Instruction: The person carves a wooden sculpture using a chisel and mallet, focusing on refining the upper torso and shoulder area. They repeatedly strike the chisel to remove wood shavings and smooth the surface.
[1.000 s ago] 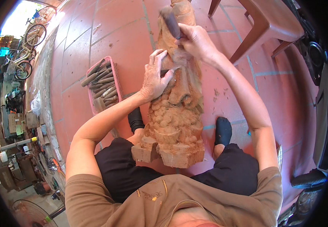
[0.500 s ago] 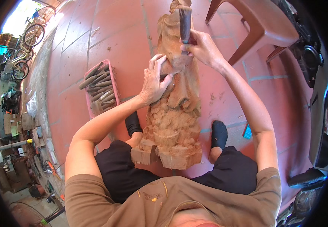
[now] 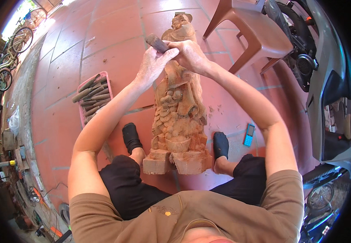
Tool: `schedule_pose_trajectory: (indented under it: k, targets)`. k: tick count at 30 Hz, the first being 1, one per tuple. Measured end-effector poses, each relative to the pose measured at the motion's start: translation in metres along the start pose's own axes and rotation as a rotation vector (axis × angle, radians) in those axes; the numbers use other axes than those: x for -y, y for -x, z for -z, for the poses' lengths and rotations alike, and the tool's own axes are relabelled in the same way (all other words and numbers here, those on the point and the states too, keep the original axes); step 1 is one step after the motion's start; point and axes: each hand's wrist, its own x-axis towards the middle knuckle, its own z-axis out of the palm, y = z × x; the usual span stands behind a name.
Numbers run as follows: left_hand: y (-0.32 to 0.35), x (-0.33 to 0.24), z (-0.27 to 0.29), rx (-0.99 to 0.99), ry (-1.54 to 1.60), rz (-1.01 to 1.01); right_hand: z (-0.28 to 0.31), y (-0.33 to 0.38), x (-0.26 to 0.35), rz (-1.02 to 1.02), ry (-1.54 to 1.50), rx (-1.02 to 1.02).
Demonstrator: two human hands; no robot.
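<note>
We sit on the tiled floor [image 3: 62,73] w/ the carved wooden statue [image 3: 179,113] lying between our legs, base toward us at the knees, head end pointing away. Our black-socked feet sit either side of the base, prob. to stop it rolling or sliding while we work.

Both hands meet over the upper part of the figure. Left hand [image 3: 153,65] is curled closed around the dark wooden handle of a chisel [image 3: 156,42]; the handle's butt end sticks up and left out of the grip. Right hand [image 3: 189,54] is also closed, its fingers [image 3: 174,45] wrapped over the same tool just beside the left. A two-hand grip like this looks meant for steadying and steering the edge, w/ no mallet in view. The blade tip is hidden behind the hands, so we can't tell exactly where it touches the wood.

A pink tray [image 3: 104,83] of more long-handled carving tools lies on the floor to our left, within arm's reach. A blue phone [image 3: 248,135] rests on the tiles to our right, near the foot. A brown plastic stool [image 3: 252,36] stands beyond the statue, right side.
</note>
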Motion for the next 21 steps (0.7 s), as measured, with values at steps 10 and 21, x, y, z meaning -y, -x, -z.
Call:
schedule_pose_trajectory:
  k: [10, 21]
  targets:
    - [-0.018, 0.009, 0.031, -0.151, 0.064, 0.094, -0.048, 0.047, -0.045, -0.227, 0.442, -0.139]
    - [-0.026, 0.015, 0.025, -0.137, -0.024, 0.159, -0.045, 0.073, -0.021, 0.113, 0.415, -0.534]
